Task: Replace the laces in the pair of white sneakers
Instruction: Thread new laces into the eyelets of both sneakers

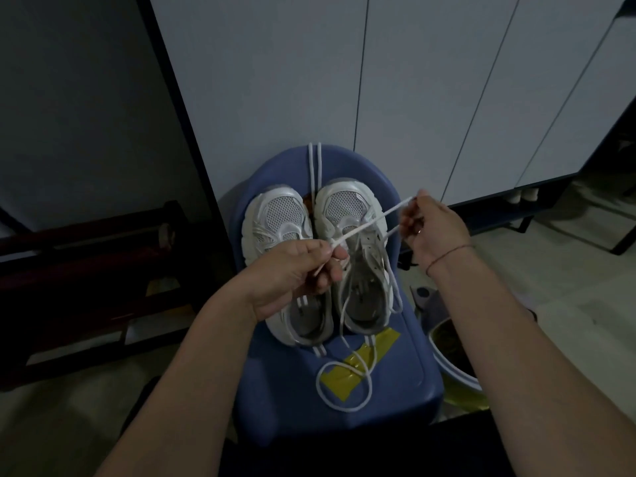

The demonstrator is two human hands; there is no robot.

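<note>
Two white sneakers stand side by side on a blue plastic chair [395, 366], toes pointing away from me. The left sneaker [275, 222] has no lace over its tongue. The right sneaker [358, 235] has a white lace [373, 220] running from it. My left hand [292, 273] pinches one part of that lace above the shoes. My right hand [430, 225] pinches it farther along, and the stretch between the hands is taut. The lace's loose tail loops [344, 383] over the chair seat. Another white lace [315, 170] hangs doubled over the chair back.
Yellow tape [375, 352] patches the chair seat near the front. A round basin [451, 346] with dark contents sits on the floor to the right. A dark wooden bench [86, 270] stands on the left, and white cabinet doors [413, 98] rise behind the chair.
</note>
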